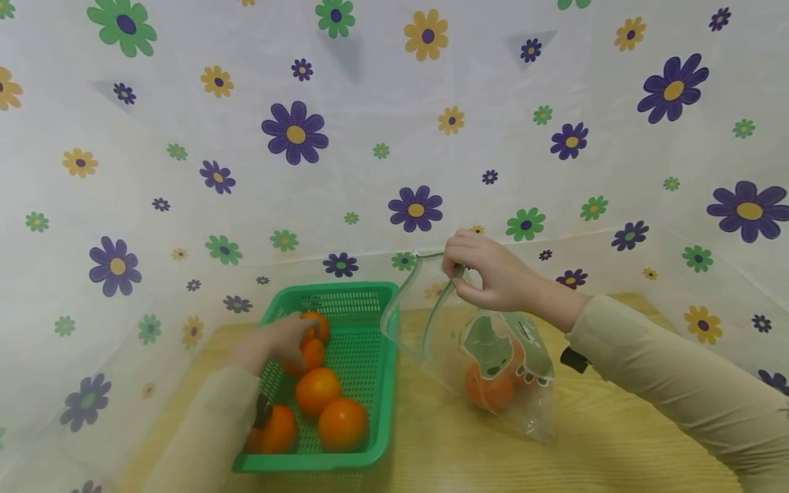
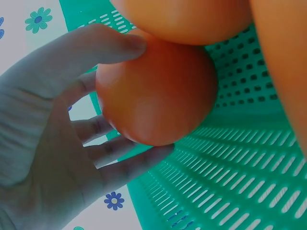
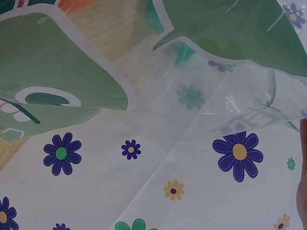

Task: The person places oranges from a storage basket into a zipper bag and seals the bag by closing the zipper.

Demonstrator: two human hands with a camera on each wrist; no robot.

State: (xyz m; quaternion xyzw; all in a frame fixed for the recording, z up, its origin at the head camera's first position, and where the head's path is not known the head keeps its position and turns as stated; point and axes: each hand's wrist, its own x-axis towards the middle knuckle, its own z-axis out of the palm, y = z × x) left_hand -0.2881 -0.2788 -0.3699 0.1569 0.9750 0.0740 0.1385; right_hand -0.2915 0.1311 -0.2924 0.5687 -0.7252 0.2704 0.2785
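At the far left of the green basket point(image 1: 383, 411), my left hand point(image 1: 285, 344) holds an orange point(image 1: 314, 354). In the left wrist view the thumb lies over the top of this orange point(image 2: 156, 98) and the fingers reach around its far side. Several other oranges point(image 1: 343, 424) sit in the basket. My right hand point(image 1: 487, 270) pinches the rim of a clear zip bag point(image 1: 444, 373) and holds it up, its mouth gaping toward the basket. Orange fruit point(image 1: 489, 387) shows through the bag's lower part. In the right wrist view the bag's green print point(image 3: 57, 72) fills the top.
Basket and bag rest side by side on a wooden table point(image 1: 431, 445). A white flower-printed sheet point(image 1: 364, 171) stands behind the table and along both sides. The basket's raised rim runs between the oranges and the bag.
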